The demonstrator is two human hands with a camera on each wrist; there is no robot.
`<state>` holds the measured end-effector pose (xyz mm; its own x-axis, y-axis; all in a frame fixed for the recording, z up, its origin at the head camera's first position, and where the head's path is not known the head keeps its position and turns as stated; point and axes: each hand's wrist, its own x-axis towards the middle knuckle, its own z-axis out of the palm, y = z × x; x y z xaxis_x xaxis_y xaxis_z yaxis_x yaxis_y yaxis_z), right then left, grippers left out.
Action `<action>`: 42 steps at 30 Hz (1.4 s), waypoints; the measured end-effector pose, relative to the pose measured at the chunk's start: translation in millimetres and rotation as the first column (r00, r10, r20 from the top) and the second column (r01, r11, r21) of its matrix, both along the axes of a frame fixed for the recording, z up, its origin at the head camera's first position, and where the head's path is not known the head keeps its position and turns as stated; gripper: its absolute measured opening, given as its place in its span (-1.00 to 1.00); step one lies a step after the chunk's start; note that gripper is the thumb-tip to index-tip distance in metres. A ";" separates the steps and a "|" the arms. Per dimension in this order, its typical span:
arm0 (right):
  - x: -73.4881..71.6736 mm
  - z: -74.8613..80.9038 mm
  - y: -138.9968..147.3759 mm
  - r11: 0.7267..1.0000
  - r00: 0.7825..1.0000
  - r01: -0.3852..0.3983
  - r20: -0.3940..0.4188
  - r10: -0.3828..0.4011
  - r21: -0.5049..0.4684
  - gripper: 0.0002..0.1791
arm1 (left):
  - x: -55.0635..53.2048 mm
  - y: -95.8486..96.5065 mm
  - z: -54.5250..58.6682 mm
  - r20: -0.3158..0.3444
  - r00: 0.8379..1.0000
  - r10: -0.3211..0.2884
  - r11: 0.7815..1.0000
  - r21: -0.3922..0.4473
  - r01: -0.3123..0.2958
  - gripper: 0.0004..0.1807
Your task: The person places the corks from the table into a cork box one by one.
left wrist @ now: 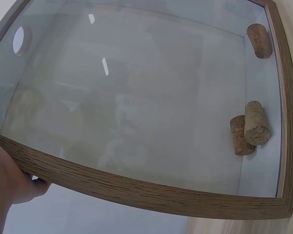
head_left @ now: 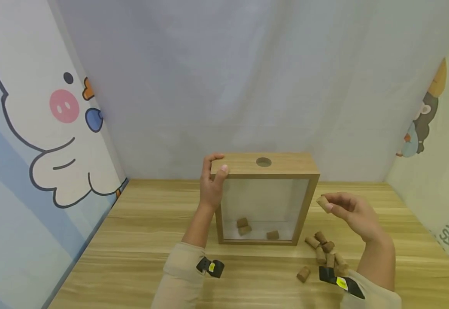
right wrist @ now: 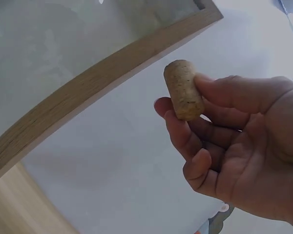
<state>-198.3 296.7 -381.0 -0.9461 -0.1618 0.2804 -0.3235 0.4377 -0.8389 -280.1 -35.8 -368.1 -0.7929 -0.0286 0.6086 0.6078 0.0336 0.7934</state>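
Note:
A wooden shadow box (head_left: 305, 210) with a clear front stands upright on the table, a round hole (head_left: 264, 162) in its top. My left hand (head_left: 212, 184) grips its upper left corner, thumb on the front edge and fingers over the top and behind. Inside, at the bottom, lie three corks; one cork (left wrist: 259, 41) is apart from the other two, which lean together. To the right of the box, my right hand (head_left: 353, 212) pinches a cork (right wrist: 183, 90) between thumb and fingers, held up off the table.
Several loose corks (head_left: 320, 255) lie in a pile on the table right of the box, with a single cork (head_left: 303, 274) a little nearer. A pale curtain (head_left: 224, 86) hangs behind. Cartoon-printed walls (head_left: 27, 107) stand at both sides.

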 end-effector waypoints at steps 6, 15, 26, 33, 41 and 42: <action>-2.9 26.4 -8.2 0.995 0.993 0.038 -0.112 -0.049 -0.093 -0.63 | 0.2 -2.5 -0.6 0.014 1.000 0.003 1.000 -0.007 -0.003 -0.52; -3.3 56.3 -24.9 0.894 0.970 -0.044 -0.233 -0.069 -0.446 -0.71 | 1.4 -3.8 0.4 0.020 1.000 0.000 1.000 0.005 0.000 -0.53; -17.3 97.1 -45.3 0.856 0.952 -0.152 -0.306 -0.007 -0.495 -0.68 | -3.2 -4.1 2.0 0.012 1.000 0.016 1.000 -0.005 -0.016 -0.52; -30.4 116.5 -66.6 0.879 0.964 -0.217 -0.233 0.126 -0.425 -0.73 | -2.7 -2.6 3.1 0.016 1.000 0.016 1.000 0.006 -0.016 -0.52; -42.1 134.5 -90.3 0.987 0.995 -0.093 -0.046 0.088 -0.130 -0.69 | -1.9 -2.0 3.7 0.013 1.000 -0.008 1.000 -0.011 0.008 -0.51; -43.9 136.4 -92.4 0.993 0.996 -0.090 -0.026 0.088 -0.076 -0.67 | -1.5 -2.2 4.0 0.015 1.000 -0.012 1.000 -0.011 0.012 -0.52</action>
<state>-242.2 204.3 -244.6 -0.9222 -0.2220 0.3167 -0.3777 0.3407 -0.8610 -281.7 -38.0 -364.1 -0.8021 -0.0121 0.5970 0.5964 0.0353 0.8019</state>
